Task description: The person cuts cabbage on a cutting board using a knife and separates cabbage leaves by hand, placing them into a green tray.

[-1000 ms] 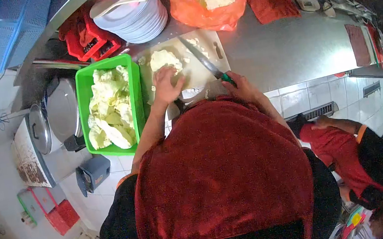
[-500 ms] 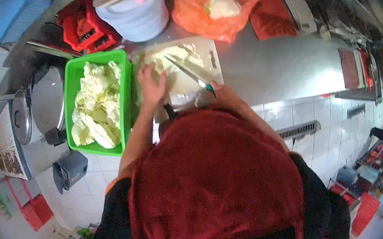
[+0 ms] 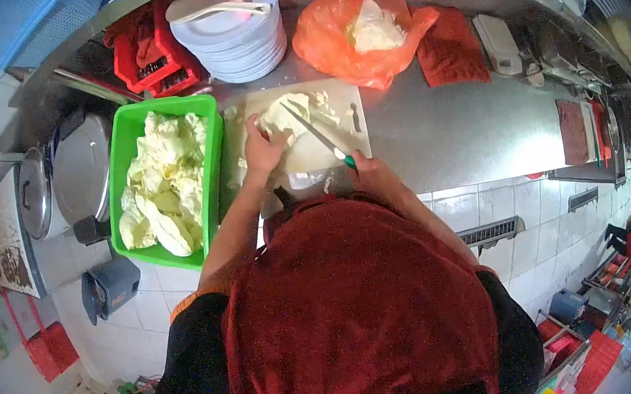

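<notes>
Where both forearms slant inward from dark, orange-edged sleeves, two bare hands meet a white cutting board (image 3: 314,154) on a steel counter (image 3: 452,137). Left hand (image 3: 264,152): wrist low, fingers loosely curved and partly open, set at the left side of a pale cabbage piece (image 3: 287,112); firmness of grip cannot be told. Right hand (image 3: 373,173): fingers closed around the green handle of a knife (image 3: 316,132), blade slanting away and leftward, tip over the cabbage piece, which lies on the board's far half. Beside the board, left: green tub (image 3: 215,163) of pale leaves (image 3: 162,182). Beyond: stacked plates (image 3: 244,50); orange bag (image 3: 324,38), pale contents showing.
</notes>
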Demonstrator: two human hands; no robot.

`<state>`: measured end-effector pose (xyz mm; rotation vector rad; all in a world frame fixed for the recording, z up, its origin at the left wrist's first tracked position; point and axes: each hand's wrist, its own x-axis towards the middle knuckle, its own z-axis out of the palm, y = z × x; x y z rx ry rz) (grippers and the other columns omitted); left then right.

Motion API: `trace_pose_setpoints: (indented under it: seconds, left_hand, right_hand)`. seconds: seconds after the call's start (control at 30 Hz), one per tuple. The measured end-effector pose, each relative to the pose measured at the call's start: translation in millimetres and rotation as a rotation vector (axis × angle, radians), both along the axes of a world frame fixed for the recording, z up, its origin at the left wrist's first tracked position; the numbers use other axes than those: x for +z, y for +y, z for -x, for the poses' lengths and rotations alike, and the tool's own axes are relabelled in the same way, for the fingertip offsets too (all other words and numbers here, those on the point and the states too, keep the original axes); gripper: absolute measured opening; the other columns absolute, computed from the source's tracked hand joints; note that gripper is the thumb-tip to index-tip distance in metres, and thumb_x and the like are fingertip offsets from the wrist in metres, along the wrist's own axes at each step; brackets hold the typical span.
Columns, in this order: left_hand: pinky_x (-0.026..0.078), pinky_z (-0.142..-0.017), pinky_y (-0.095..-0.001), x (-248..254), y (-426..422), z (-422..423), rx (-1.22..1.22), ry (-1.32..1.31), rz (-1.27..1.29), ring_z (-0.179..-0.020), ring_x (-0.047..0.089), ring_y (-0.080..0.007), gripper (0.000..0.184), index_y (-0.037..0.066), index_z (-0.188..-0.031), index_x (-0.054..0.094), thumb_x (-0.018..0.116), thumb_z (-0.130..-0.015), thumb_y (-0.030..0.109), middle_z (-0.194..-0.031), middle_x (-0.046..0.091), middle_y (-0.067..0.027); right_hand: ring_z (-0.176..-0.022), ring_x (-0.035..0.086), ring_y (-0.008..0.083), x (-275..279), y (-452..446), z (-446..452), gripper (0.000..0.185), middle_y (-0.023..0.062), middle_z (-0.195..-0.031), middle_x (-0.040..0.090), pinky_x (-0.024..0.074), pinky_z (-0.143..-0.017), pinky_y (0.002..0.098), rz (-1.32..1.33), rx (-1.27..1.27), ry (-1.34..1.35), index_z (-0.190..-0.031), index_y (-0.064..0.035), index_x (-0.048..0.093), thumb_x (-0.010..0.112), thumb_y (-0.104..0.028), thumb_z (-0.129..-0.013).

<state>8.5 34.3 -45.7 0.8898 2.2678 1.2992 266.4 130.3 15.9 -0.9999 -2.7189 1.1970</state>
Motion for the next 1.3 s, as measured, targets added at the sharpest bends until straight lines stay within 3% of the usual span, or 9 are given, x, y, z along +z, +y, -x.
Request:
trace_pose_setpoints:
  seconds: [0.1,0.17,0.2,0.27,0.43,0.57,0.77,0.97,1.3]
  left_hand:
    - [0.049,-0.065,-0.04,7.3,-1.6,-7.0,0.005,0.023,0.148,-0.072,0.064,-0.0302,0.066,0.003,-0.131,0.039,0.07,-0.077,0.025,-0.08,0.065,-0.0151]
    - [0.05,-0.067,-0.0414,0.2,-1.0,-5.5,-0.031,0.145,0.055,-0.073,0.065,-0.0344,0.044,0.002,-0.116,0.054,0.066,-0.081,0.025,-0.081,0.066,-0.0192]
    - [0.05,-0.068,-0.044,7.0,-1.0,-5.3,-0.046,0.102,0.199,-0.075,0.064,-0.0398,0.028,0.002,-0.099,0.06,0.063,-0.083,0.025,-0.079,0.065,-0.0231]
    - [0.051,-0.069,-0.0455,-11.6,-1.2,-4.7,-0.027,0.188,0.178,-0.075,0.064,-0.0412,0.027,0.003,-0.096,0.06,0.062,-0.084,0.027,-0.078,0.065,-0.0235]
    - [0.051,-0.072,-0.0488,-16.2,2.1,-2.3,0.007,0.338,0.175,-0.077,0.064,-0.0416,0.031,0.002,-0.1,0.062,0.061,-0.083,0.028,-0.079,0.066,-0.0225]
    - [0.051,-0.073,-0.0475,-16.9,4.5,-1.0,0.003,0.305,0.192,-0.078,0.065,-0.0409,0.035,0.001,-0.104,0.062,0.061,-0.083,0.028,-0.08,0.067,-0.0219]
    - [0.052,-0.075,-0.0464,-5.0,9.9,-2.8,0.029,0.217,0.283,-0.081,0.066,-0.0404,0.036,0.002,-0.105,0.062,0.059,-0.081,0.028,-0.083,0.067,-0.0229]
    - [0.052,-0.076,-0.0479,-5.7,13.5,-0.6,0.019,0.241,0.342,-0.083,0.065,-0.0423,0.032,0.002,-0.101,0.061,0.058,-0.08,0.026,-0.084,0.066,-0.025]
    - [0.051,-0.084,-0.0456,-1.0,15.2,5.0,-0.033,0.252,0.419,-0.093,0.064,-0.0423,0.045,-0.002,-0.113,0.06,0.06,-0.078,0.028,-0.095,0.066,-0.0285]
  right_hand:
    - [-0.075,0.063,0.0482,0.9,-0.1,4.1,0.031,0.031,-0.077,0.062,0.0493,-0.069,0.0567,0.081,0.053,0.02,-0.107,-0.0013,0.045,0.05,-0.028,-0.093]
    - [-0.073,0.063,0.0474,-3.1,-6.0,12.9,0.031,0.0301,-0.076,0.061,0.0503,-0.068,0.0557,-0.016,0.075,0.021,-0.106,0.0018,0.044,0.05,-0.026,-0.092]
    - [-0.073,0.063,0.0474,-2.0,-13.7,13.8,0.031,0.0301,-0.076,0.061,0.0503,-0.068,0.0557,0.002,0.071,0.009,-0.106,0.0018,0.044,0.05,-0.026,-0.092]
    - [-0.075,0.064,0.0472,4.1,-9.6,27.6,0.031,0.0307,-0.078,0.062,0.0508,-0.069,0.0556,-0.059,0.098,-0.152,-0.105,0.0048,0.044,0.049,-0.023,-0.092]
    - [-0.074,0.063,0.0512,-8.9,-13.2,33.7,0.029,0.0317,-0.074,0.061,0.0502,-0.069,0.058,-0.057,0.043,-0.13,-0.105,0.0008,0.043,0.052,-0.023,-0.09]
    - [-0.085,0.063,0.0504,0.3,-10.1,44.9,0.034,0.0327,-0.084,0.062,0.0498,-0.075,0.0568,0.059,0.033,-0.316,-0.109,0.0029,0.041,0.052,-0.022,-0.089]
    - [-0.088,0.064,0.0481,-4.4,-10.7,46.5,0.034,0.0311,-0.09,0.065,0.051,-0.078,0.0553,-0.061,0.17,-0.218,-0.109,0.0067,0.044,0.049,-0.022,-0.093]
    - [-0.089,0.065,0.0457,-13.9,-17.1,57.6,0.035,0.0293,-0.09,0.065,0.0515,-0.079,0.0546,0.028,0.017,-0.372,-0.109,0.0048,0.044,0.046,-0.029,-0.097]
    - [-0.091,0.062,0.0483,-58.8,2.6,52.9,0.035,0.0307,-0.093,0.063,0.0482,-0.08,0.0553,-0.004,-0.067,-0.13,-0.105,0.0007,0.048,0.047,-0.033,-0.096]
